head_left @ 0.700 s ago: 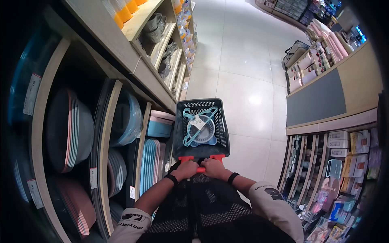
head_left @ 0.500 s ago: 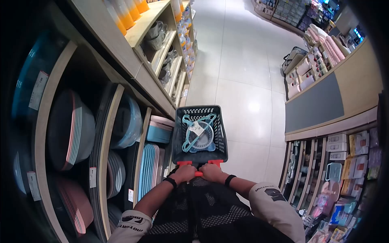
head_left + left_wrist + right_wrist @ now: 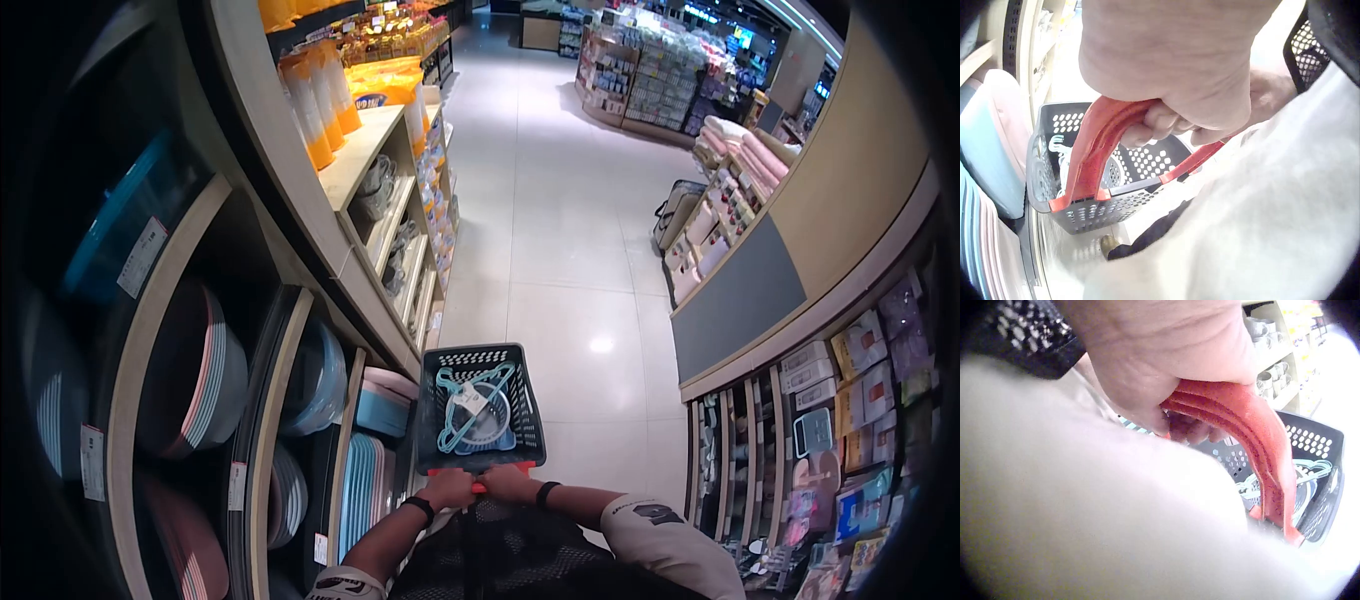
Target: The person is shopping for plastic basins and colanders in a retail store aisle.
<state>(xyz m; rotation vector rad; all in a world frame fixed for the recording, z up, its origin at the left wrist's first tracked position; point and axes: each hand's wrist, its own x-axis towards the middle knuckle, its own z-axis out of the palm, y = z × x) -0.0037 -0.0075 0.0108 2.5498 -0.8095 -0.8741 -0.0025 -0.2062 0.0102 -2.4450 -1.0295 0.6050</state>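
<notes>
A dark shopping basket [image 3: 431, 415] with a red handle [image 3: 1094, 150] is in front of the body, low in the head view. My left hand [image 3: 450, 488] grips the handle, its fingers curled round it in the left wrist view. Close beside it, my right hand [image 3: 507, 484] holds the same handle, the thumb side wrapped over the red bar in the right wrist view. Inside the basket lie light blue hangers [image 3: 455, 432] with a white tag [image 3: 469, 400]. Under them sits a round pale perforated container [image 3: 490, 432], with something blue partly hidden beneath.
Shelves on the left hold stacked basins [image 3: 215, 370] and blue and pink trays [image 3: 362, 480], close to the basket's side. Mugs [image 3: 378, 188] stand on a shelf farther along. A tiled aisle [image 3: 560, 270] runs ahead. Packaged goods [image 3: 862, 400] and a grey-panelled counter [image 3: 745, 302] line the right.
The head view has tilted up, so the basket and both hands sit lower in it and more of the aisle ahead shows. Both hands keep hold of the handle.
</notes>
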